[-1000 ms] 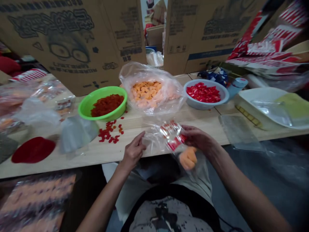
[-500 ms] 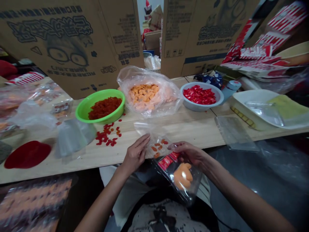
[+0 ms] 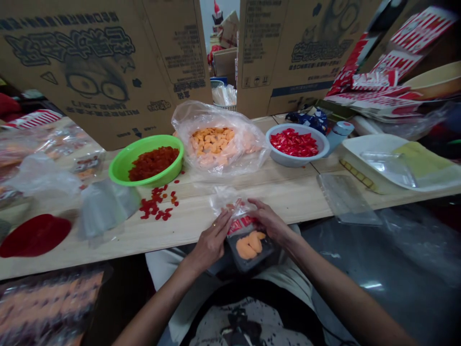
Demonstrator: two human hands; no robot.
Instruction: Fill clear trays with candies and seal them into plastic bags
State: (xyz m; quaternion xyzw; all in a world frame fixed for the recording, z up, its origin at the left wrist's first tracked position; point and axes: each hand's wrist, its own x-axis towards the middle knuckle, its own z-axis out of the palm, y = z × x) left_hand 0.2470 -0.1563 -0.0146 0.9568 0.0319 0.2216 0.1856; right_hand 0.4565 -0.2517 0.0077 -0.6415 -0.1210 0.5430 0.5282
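Note:
A small clear plastic bag [image 3: 248,240] with red print holds orange snack pieces in its lower half and hangs over the front edge of the wooden table [image 3: 201,211]. My left hand [image 3: 212,238] pinches its left side and my right hand [image 3: 268,221] grips its upper right side, both with fingers closed on the film. Behind them stand a green bowl [image 3: 146,161] of dark red pieces, a large open plastic bag [image 3: 218,139] of orange pieces, and a pale bowl [image 3: 295,144] of red wrapped sweets.
Loose red pieces [image 3: 156,204] lie scattered in front of the green bowl. A red lid [image 3: 34,235] and crumpled clear bags [image 3: 104,204] sit at left. A white tray [image 3: 396,161] and flat clear bags [image 3: 345,197] lie at right. Cardboard boxes [image 3: 101,67] wall the back.
My hands have brought the small bag closer together and lower at the table edge. The orange pieces have settled to its bottom, and the bag top now lies folded on the table.

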